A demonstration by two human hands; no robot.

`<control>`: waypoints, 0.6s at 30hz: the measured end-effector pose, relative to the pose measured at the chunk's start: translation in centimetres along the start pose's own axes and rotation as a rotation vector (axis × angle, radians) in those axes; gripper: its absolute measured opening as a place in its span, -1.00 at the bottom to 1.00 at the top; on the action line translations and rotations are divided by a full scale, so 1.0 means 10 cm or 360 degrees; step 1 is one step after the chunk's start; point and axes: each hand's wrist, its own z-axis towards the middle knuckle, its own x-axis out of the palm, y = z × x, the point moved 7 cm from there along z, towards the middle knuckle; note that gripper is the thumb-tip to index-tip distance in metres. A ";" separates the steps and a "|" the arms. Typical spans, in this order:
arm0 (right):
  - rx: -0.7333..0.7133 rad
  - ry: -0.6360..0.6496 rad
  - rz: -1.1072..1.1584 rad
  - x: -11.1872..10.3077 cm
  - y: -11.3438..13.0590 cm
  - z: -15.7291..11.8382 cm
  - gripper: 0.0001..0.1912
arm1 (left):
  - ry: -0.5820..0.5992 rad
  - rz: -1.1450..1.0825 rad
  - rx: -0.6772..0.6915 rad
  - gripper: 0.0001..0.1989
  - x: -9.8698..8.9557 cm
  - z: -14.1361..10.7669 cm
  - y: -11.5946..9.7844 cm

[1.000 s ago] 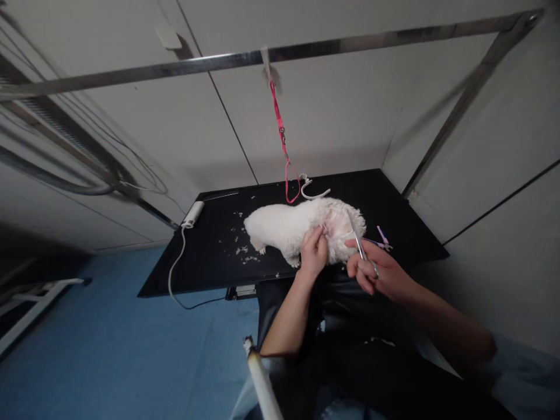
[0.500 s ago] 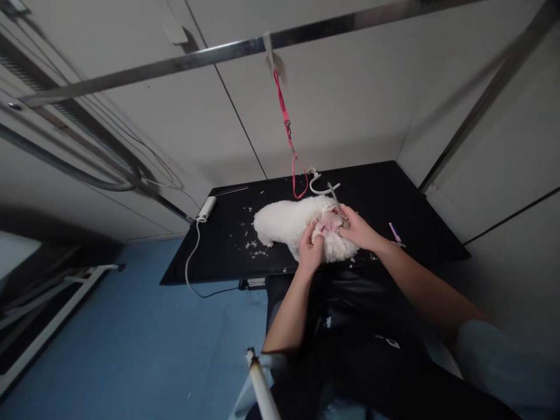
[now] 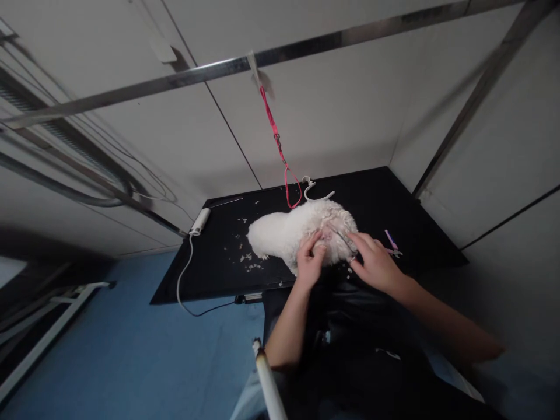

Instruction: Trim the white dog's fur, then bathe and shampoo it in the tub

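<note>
A white curly-haired dog (image 3: 280, 230) lies on the black table (image 3: 394, 204), a pinkish patch of skin showing at its right end. My left hand (image 3: 310, 259) is closed on the fur beside that patch, thumb and fingers pinching it. In my right hand (image 3: 374, 262) are metal scissors (image 3: 341, 234), their blades pointing up and left across the pink patch. Whether the blades are parted is too small to tell.
A pink looped leash (image 3: 276, 140) hangs from the metal bar (image 3: 301, 52). A white clipper (image 3: 200, 222) with a cord lies at the table's left. Behind the dog is a white curved cord (image 3: 319, 198); a purple tool (image 3: 391, 239) lies right. A cigarette (image 3: 269, 382) juts up in front.
My right hand has moved down, away from the top of the pink patch, and the scissors now slant left instead of standing steeply. The camera view has shifted slightly.
</note>
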 end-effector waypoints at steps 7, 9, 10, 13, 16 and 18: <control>-0.0139 0.0202 -0.0128 0.24 0.32 -0.07 -0.47 | -0.0324 -0.0386 -0.0243 -0.69 0.02 -0.10 -0.15; -0.0099 0.0240 -0.0092 0.31 0.27 -0.11 -0.50 | -0.0530 -0.0373 -0.0334 -0.73 -0.14 -0.07 -0.06; -0.0060 0.0260 -0.0051 0.35 0.21 -0.16 -0.52 | -0.0654 -0.0318 -0.0338 -0.74 -0.30 -0.02 -0.03; 0.0185 0.0266 0.0211 0.50 -0.08 -0.43 -0.56 | -0.0926 0.0180 -0.0185 -0.74 -1.01 0.28 -0.10; 0.0581 0.0117 0.0623 0.69 -0.46 -0.81 -0.60 | -0.0934 0.0922 -0.0119 -0.88 -1.62 0.79 -0.35; 0.0822 -0.0015 0.0899 0.82 -0.64 -1.02 -0.62 | -0.0924 0.1038 0.0021 -0.91 -1.70 1.14 -0.57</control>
